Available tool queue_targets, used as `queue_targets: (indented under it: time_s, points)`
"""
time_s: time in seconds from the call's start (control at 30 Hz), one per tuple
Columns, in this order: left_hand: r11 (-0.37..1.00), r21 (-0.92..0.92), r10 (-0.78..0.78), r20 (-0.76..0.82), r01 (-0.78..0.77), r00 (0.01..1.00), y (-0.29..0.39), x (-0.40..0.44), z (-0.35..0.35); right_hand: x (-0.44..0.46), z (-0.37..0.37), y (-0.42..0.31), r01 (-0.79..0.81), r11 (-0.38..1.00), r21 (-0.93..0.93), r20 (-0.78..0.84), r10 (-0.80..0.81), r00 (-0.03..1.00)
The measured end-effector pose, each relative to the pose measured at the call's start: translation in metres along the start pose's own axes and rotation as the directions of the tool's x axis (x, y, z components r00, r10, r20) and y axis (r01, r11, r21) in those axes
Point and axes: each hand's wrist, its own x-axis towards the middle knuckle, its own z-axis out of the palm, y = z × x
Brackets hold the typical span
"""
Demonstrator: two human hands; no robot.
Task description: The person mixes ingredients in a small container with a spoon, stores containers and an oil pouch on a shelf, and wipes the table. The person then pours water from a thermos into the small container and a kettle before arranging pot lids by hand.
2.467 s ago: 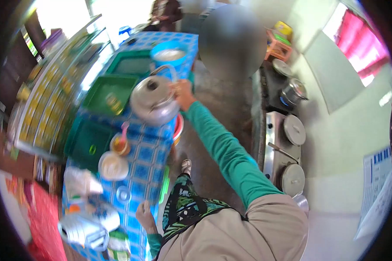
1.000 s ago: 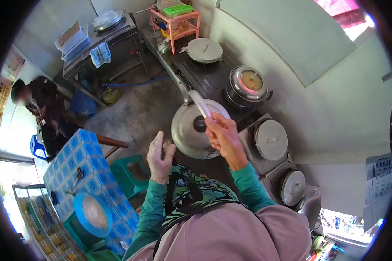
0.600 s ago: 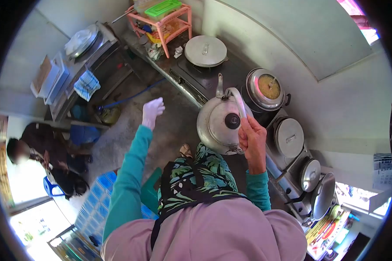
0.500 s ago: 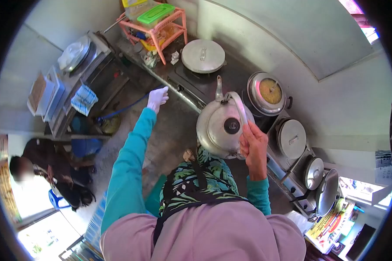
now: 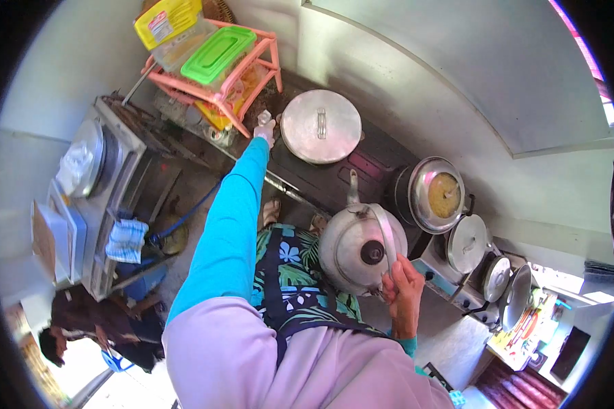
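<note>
My right hand (image 5: 404,283) is wrapped around the arched handle of a large metal kettle (image 5: 348,255). The kettle, with a black lid knob and its spout pointing away from me, hangs in front of my patterned apron, beside the stove. My left hand (image 5: 265,134), in a pale glove, is stretched far forward at the counter edge. It is at a small crumpled whitish piece (image 5: 264,118), perhaps cloth or plastic; its fingers are too small and blurred to read. Right of that hand sits a wide lidded pot (image 5: 320,126) on the dark stove top (image 5: 372,167).
A pink rack (image 5: 269,51) holds a green-lidded box (image 5: 218,56) behind my left hand. Along the wall stand a pot with yellowish food (image 5: 445,195) under its lid and several lidded pans. A metal table (image 5: 126,170) is at left. Another person (image 5: 95,317) is at lower left.
My left hand has reached forward from above the floor to the crumpled piece by the lidded pot. The view has shifted closer to the rack. The kettle stays in my right hand.
</note>
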Motion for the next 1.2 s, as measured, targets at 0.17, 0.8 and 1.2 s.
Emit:
queue_targets:
  time_s: [0.17,0.8,1.2]
  points:
    - [0.997,0.069,-0.037,0.21,0.023,0.977,0.001,0.064,0.015,0.01,0.051,0.014,0.073,0.99,0.12,-0.236,-0.043,0.971]
    - [0.845,-0.462,0.077,0.606,0.271,0.791,0.014,0.02,0.034,0.024,0.137,0.013,0.108,0.924,0.367,-0.518,0.107,0.849]
    - [0.962,-0.272,0.128,0.572,0.04,0.81,0.02,0.018,0.024,0.053,0.124,0.006,0.101,0.945,0.311,-0.538,0.087,0.838]
